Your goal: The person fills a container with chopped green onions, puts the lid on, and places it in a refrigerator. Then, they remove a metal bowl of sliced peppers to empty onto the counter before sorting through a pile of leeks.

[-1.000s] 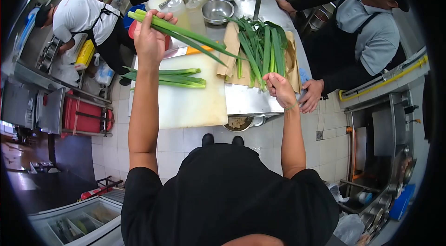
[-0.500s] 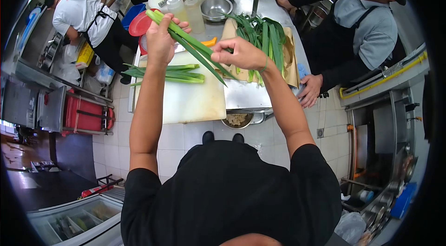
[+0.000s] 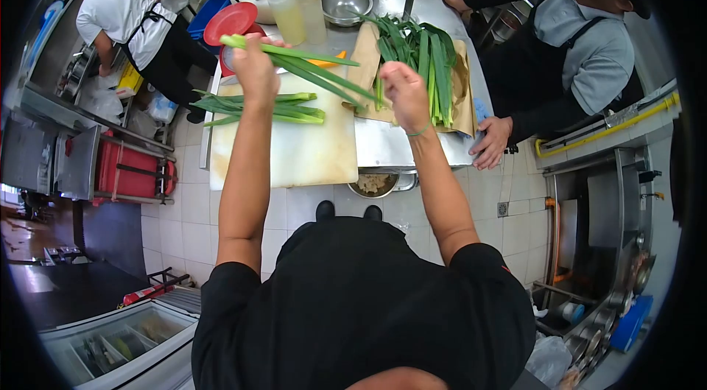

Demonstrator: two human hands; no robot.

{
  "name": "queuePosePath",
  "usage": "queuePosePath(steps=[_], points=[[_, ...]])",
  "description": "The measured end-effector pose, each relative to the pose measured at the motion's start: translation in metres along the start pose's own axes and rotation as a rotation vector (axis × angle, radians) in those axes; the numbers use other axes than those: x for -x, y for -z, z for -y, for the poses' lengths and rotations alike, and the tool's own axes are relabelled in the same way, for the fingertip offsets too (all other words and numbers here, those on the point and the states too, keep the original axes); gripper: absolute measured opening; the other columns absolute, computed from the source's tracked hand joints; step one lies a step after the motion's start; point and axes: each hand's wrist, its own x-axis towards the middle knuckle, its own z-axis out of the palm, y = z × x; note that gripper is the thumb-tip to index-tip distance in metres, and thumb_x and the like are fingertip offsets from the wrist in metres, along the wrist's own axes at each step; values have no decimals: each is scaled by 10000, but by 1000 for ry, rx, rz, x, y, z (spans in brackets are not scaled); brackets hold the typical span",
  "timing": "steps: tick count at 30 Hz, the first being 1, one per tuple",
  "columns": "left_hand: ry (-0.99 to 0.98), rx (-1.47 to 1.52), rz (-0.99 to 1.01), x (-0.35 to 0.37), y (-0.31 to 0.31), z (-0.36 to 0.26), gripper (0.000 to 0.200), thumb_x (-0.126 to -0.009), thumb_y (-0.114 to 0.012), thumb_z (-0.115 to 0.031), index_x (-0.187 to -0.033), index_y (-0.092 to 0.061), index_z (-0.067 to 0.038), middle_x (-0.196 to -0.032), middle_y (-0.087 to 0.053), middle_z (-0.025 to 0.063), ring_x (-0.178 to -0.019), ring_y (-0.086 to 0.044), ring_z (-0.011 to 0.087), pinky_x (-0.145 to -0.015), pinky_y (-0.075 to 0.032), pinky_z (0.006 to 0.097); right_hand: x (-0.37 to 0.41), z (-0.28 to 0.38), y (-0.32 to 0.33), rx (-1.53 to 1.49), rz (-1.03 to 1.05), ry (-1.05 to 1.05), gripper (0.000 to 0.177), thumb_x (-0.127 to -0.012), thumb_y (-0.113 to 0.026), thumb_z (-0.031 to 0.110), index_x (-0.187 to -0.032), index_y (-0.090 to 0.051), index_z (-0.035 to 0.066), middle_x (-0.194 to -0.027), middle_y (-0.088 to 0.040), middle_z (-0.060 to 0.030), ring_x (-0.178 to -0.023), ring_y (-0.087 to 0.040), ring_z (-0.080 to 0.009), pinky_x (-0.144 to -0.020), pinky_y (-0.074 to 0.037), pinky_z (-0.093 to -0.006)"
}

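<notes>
My left hand (image 3: 254, 69) is closed around a leek (image 3: 322, 78), pale stalk end to the left and long green leaves reaching right above the cutting board (image 3: 294, 158). Just beyond the leaf tips is my right hand (image 3: 406, 95), its fingers curled in; whatever lies in them is hidden. Several more leeks (image 3: 294, 115) lie on the left of the board. Right of the board, a bunch of leeks (image 3: 431, 66) rests on brown paper (image 3: 464, 95). Behind the held leek shows a yellow-orange handle (image 3: 329, 61), partly covered.
Two bottles (image 3: 286, 16) and a red lid-like disc (image 3: 230, 22) stand behind the board, near metal bowls (image 3: 347, 5). A co-worker's hand (image 3: 492, 142) rests at the table's right edge. Below the front edge sits a bowl of pale food (image 3: 373, 184). Other people work at back left.
My right hand has moved right, away from the leek's leaves, and turned upward. The leek in my left hand has tilted closer to level and dropped slightly.
</notes>
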Motion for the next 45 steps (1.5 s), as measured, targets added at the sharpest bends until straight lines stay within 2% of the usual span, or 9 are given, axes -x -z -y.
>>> queuePosePath(steps=[5,11,15,21,26,33,37,39,45], points=[[28,-28,-44,-16,13,-9,146,-972,-472,-128,-1002,-456,14,-871,-526,106,-768,-613,264,-744,-576,487,1,5,24,-35,53,-172,197,-966,-508,171,-1021,-618,17,-717,-459,73,-574,-353,-20,-494,-256,-172],[32,-49,-35,-14,11,-9,121,-968,-470,-111,-996,-455,5,-867,-525,101,-775,-610,262,-755,-575,488,-8,23,26,220,508,-489,216,-982,-508,221,-967,-634,45,-636,-366,94,-553,-298,-18,-501,-237,-179],[28,-15,-55,-14,20,-7,101,-964,-471,-101,-978,-457,-2,-843,-522,94,-756,-603,255,-752,-574,494,3,17,10,553,648,-208,238,-977,-528,258,-885,-624,60,-624,-363,91,-540,-285,-20,-492,-230,-189],[-16,39,-165,-12,26,-9,117,-963,-464,-105,-982,-443,9,-856,-500,99,-755,-581,255,-753,-570,509,4,-31,17,-343,-120,-202,200,-967,-546,219,-853,-571,56,-659,-437,76,-522,-341,-12,-455,-251,-161],[-9,17,-130,-11,31,-16,153,-971,-449,-119,-1014,-419,25,-901,-487,120,-765,-579,274,-764,-569,508,8,-28,2,-122,327,-512,228,-997,-474,178,-1101,-588,10,-762,-468,56,-565,-358,-19,-463,-271,-162],[-48,27,-104,-8,35,-15,174,-987,-449,-154,-1028,-417,11,-905,-484,116,-765,-576,265,-755,-571,499,1,-29,-19,83,555,-500,202,-980,-489,200,-876,-583,54,-643,-387,79,-518,-314,-17,-452,-255,-178],[-246,12,-34,4,29,-20,164,-985,-478,-181,-968,-431,-24,-810,-510,78,-664,-577,226,-669,-575,470,4,-63,-18,-307,178,-455,205,-954,-499,176,-764,-517,101,-590,-374,77,-469,-321,-22,-397,-227,-205],[-352,-146,-54,7,27,-48,209,-1008,-452,-223,-926,-419,-34,-805,-552,60,-617,-599,181,-594,-552,338,-1,-81,4,-523,-192,-457,185,-941,-498,154,-765,-515,97,-562,-357,79,-459,-330,-30,-399,-246,-201],[-302,-982,592,-18,58,-74,242,-983,-522,-156,-1180,-554,-18,-931,-604,72,-825,-586,148,-761,-489,306,13,-41,62,-191,-199,-370,200,-944,-513,136,-1081,-591,12,-723,-496,51,-525,-399,-23,-433,-300,-179]])
